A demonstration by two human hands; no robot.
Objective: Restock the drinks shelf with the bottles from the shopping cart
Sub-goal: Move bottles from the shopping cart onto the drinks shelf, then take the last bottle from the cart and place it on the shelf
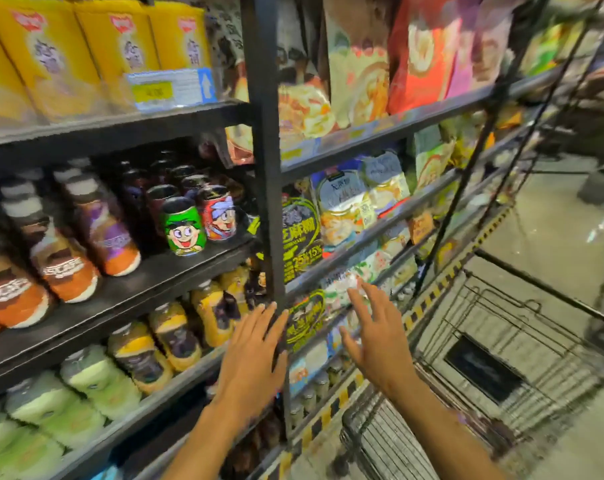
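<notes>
Both my hands are in the air in front of the black shelf upright (267, 168), fingers spread, holding nothing. My left hand (250, 355) hovers just left of the post, near the yellow-labelled bottles (175, 337) on the lower drinks shelf. My right hand (375, 330) is just right of the post, above the near end of the wire shopping cart (494, 344). Brown and orange bottles (64, 268) and cartoon cans (184, 226) stand on the shelf above. Pale green bottles (92, 382) fill the lower left. No bottles show inside the cart.
Yellow boxes (85, 46) sit on the top left shelf. Snack bags (359, 199) fill the shelves right of the post. Small bottles (314, 389) stand on the bottom shelf beside the yellow-black floor stripe (331, 414). The aisle floor (553, 220) stretches away at right.
</notes>
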